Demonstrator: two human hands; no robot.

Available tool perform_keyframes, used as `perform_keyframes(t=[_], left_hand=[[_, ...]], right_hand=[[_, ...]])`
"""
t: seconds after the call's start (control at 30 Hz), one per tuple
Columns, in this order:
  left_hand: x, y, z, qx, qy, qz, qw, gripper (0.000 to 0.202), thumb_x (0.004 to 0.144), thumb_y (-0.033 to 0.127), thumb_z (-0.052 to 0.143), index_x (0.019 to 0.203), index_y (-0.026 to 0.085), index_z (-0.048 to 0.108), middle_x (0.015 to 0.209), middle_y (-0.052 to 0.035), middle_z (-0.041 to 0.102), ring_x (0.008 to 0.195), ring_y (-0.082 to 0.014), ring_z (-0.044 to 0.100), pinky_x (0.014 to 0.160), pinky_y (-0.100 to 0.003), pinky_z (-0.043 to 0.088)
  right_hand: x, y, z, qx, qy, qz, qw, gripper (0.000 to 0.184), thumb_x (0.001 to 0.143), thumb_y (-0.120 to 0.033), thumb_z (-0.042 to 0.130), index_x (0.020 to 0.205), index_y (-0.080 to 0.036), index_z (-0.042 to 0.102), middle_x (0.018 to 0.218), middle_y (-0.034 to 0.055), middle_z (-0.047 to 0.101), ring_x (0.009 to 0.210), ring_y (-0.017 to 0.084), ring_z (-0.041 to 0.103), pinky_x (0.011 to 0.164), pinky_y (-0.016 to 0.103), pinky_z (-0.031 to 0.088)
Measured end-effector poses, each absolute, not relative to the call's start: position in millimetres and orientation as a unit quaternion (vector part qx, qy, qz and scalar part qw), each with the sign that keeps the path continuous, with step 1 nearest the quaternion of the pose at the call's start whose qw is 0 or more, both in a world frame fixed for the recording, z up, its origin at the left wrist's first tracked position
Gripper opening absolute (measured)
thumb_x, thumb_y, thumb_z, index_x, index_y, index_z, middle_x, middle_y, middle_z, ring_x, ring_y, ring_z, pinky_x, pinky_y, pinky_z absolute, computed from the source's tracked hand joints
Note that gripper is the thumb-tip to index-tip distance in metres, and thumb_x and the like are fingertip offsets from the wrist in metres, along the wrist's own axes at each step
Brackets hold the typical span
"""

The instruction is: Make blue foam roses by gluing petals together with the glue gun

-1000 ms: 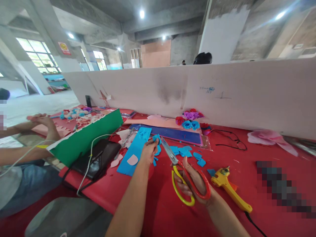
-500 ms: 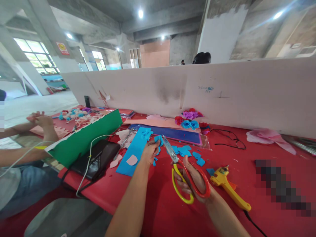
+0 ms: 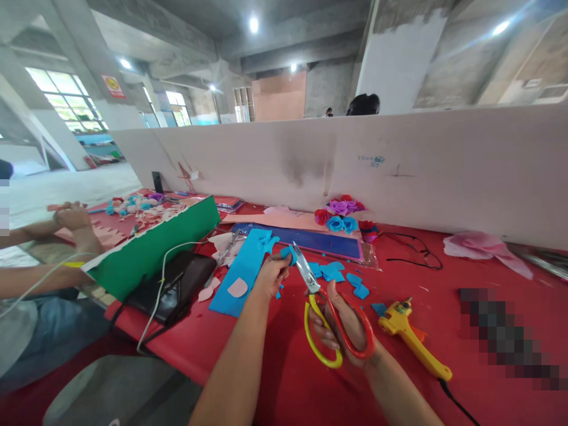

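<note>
Between the fingertips of my left hand (image 3: 271, 273) is pinched a small blue paper piece (image 3: 288, 253). My right hand (image 3: 344, 322) is wrapped round the red and yellow handles of a pair of scissors (image 3: 312, 281). The scissor blades point up and away, their tips beside the blue piece; whether they touch it I cannot tell. Several cut blue pieces (image 3: 332, 271) lie on the red table just beyond the scissors. Left of my left hand, a blue paper strip (image 3: 239, 269) lies flat, with a pale pink petal (image 3: 237, 287) on it.
A yellow glue gun (image 3: 410, 337) lies right of my right hand. Paper flowers (image 3: 341, 214), eyeglasses (image 3: 417, 251) and pink paper (image 3: 486, 251) lie farther back. A green board (image 3: 164, 248) and a black bag (image 3: 177, 290) stand left, with a co-worker's hands (image 3: 73, 216) beyond. A white partition (image 3: 248, 160) closes the back.
My left hand with the blue piece has shifted slightly right. The scissors and my right hand have moved a little left and the handles remain spread. The co-worker's hands have moved slightly.
</note>
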State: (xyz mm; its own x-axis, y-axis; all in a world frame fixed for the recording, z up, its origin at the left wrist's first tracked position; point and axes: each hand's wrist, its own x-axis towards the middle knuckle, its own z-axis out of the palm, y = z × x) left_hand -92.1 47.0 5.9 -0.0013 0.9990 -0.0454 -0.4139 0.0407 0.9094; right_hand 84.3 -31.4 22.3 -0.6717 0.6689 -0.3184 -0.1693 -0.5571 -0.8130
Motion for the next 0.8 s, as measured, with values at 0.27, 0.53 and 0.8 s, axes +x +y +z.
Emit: perform_keyframes(t=[0.27,0.53,0.8], left_hand=[[-92.1,48.5,5.0,0.375,0.395,0.58,0.606,0.029,0.062,0.034,0.07,0.054,0.015,0.05,0.034,0.0082,0.036,0.028,-0.0022,0.022,0.036,-0.022,0.011],[-97.9,50.2,0.9,0.267,0.506,0.63,0.525,0.037,0.052,0.033,0.078,0.051,0.018,0.044,0.031,0.0113,0.029,0.028,-0.0022,0.021,0.033,-0.02,0.011],[-103.3,49.2,0.3,0.233,0.539,0.645,0.489,0.018,0.052,0.016,0.074,0.059,0.014,0.058,0.045,0.0038,0.055,0.036,-0.007,0.043,0.037,-0.02,0.032]], right_hand=[[80.6,-31.5,18.2,-0.36,-0.43,0.779,0.28,0.068,0.078,-0.078,0.017,0.051,-0.019,0.038,0.034,-0.0063,0.028,0.027,0.004,0.02,0.029,0.018,0.014],[79.2,-11.4,16.9,-0.512,-0.56,0.565,0.325,0.048,0.076,-0.069,0.042,0.07,-0.022,0.047,0.04,-0.0071,0.04,0.03,0.01,0.035,0.033,0.022,0.028],[57.2,94.3,31.2,-0.588,-0.798,0.094,0.09,0.038,0.082,-0.033,0.053,0.118,-0.022,0.051,0.101,0.0125,0.067,0.093,0.026,0.063,0.07,0.03,0.041]])
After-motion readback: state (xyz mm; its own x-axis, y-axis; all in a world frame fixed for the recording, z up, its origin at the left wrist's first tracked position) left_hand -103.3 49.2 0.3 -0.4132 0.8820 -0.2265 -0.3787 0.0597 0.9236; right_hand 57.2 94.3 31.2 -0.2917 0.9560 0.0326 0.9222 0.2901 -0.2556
